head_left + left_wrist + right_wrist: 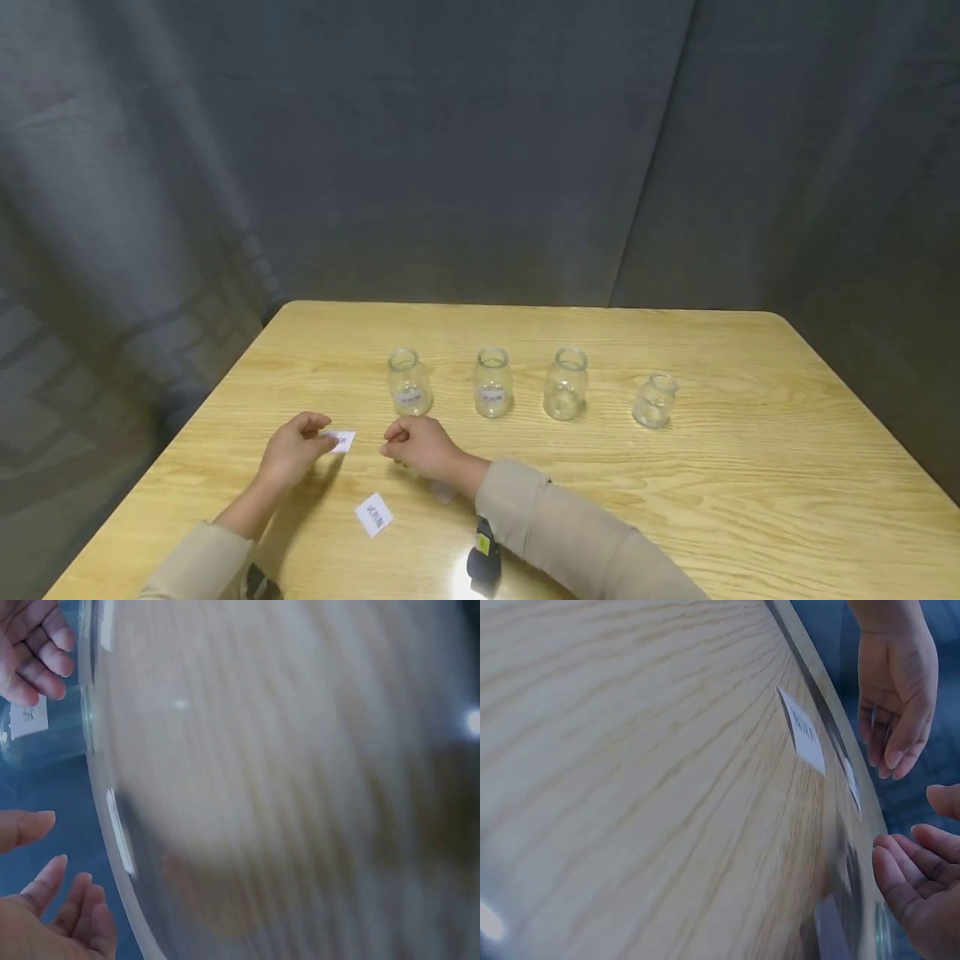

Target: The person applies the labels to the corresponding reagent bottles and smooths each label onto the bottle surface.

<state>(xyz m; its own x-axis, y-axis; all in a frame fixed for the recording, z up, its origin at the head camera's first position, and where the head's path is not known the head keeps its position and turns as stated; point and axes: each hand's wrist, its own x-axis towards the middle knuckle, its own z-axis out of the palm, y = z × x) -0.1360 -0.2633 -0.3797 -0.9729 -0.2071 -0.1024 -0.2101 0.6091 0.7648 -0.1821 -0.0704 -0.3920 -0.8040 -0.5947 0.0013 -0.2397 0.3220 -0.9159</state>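
My left hand (292, 450) hovers beside a white paper label (342, 441) with dark writing. In the left wrist view, the left hand (67, 922) has thumb and fingers spread apart, with the label (120, 832) flat on the table. My right hand (423, 447) is to the right of that label, in front of the leftmost glass jar (405, 379). Its fingers are loosely bent and hold nothing in the right wrist view, where the right hand (926, 889) faces the left one. Another label (373, 514) lies nearer, between the forearms.
A second labelled jar (492, 379), a plain jar (566, 385) and a smaller jar (655, 402) stand in a row rightward on the wooden table (712, 500). A pale label (442, 493) lies partly under my right wrist. A dark curtain (450, 150) hangs behind.
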